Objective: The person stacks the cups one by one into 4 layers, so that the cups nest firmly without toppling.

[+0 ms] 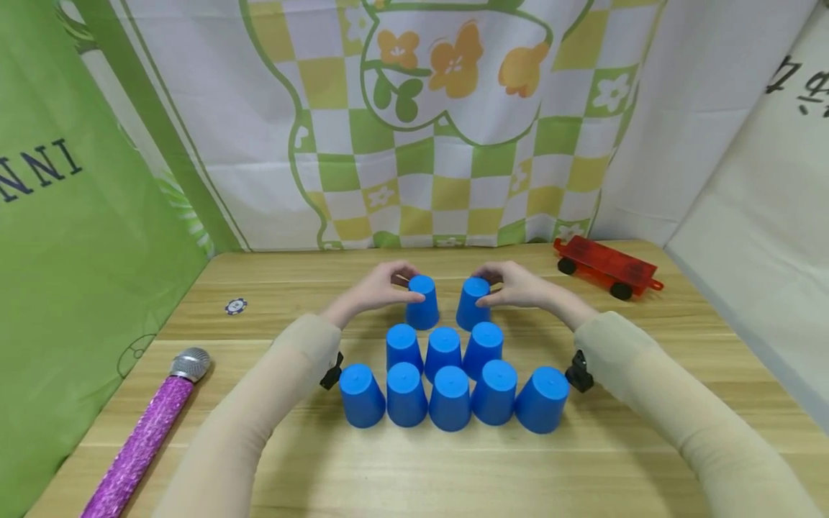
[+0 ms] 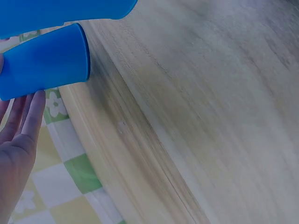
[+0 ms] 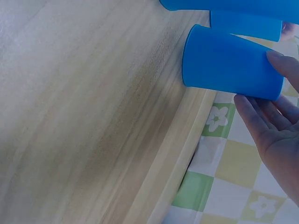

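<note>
Two upside-down blue cups stand apart at the back of the group. My left hand (image 1: 386,285) pinches the left one (image 1: 422,306) between thumb and fingers near its closed top; the left wrist view shows this cup (image 2: 46,63) with fingertips along its side. With my right hand (image 1: 513,285) I hold the right cup (image 1: 473,306) the same way, thumb on the near side, and the cup (image 3: 231,65) fills the upper part of the right wrist view. In front is a row of three inverted blue cups (image 1: 443,352), then a longer row of several more (image 1: 450,400).
A red toy wagon (image 1: 605,266) with black wheels sits at the back right. To the left lie a pink glittery microphone (image 1: 145,439) and a poker chip (image 1: 236,306) on the wooden table (image 1: 414,475). A patterned curtain (image 1: 447,165) hangs behind the table.
</note>
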Motion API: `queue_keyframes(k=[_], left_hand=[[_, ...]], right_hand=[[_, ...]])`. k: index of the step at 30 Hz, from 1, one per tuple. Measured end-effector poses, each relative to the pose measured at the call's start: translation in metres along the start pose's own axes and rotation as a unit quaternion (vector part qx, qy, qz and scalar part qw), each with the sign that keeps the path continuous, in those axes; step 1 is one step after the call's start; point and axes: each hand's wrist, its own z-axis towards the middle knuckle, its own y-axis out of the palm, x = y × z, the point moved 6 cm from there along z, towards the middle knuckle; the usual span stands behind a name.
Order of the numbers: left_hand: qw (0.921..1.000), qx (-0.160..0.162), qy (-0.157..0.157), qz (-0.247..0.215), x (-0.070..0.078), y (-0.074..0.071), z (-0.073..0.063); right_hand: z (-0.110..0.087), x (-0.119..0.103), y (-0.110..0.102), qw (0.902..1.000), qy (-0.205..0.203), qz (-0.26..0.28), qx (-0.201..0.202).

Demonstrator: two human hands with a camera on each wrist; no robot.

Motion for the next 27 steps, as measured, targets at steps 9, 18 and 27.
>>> queue_keyframes(k=[9, 18, 27], left_hand=[[0.9994, -0.028, 0.004, -0.02, 0.008, 0.007, 0.005], [0.9993, -0.034, 0.006, -0.017, 0.009, 0.009, 0.008], [0.9991, -0.037, 0.002, -0.019, 0.011, 0.009, 0.006]], right_hand=[[0.002, -0.004, 0.003, 0.9996, -0.012, 0.006, -0.026], [0.006, -0.005, 0.005, 0.9991, -0.015, 0.012, -0.038], [0.01, -0.009, 0.004, 0.9988, -0.013, 0.008, -0.047]])
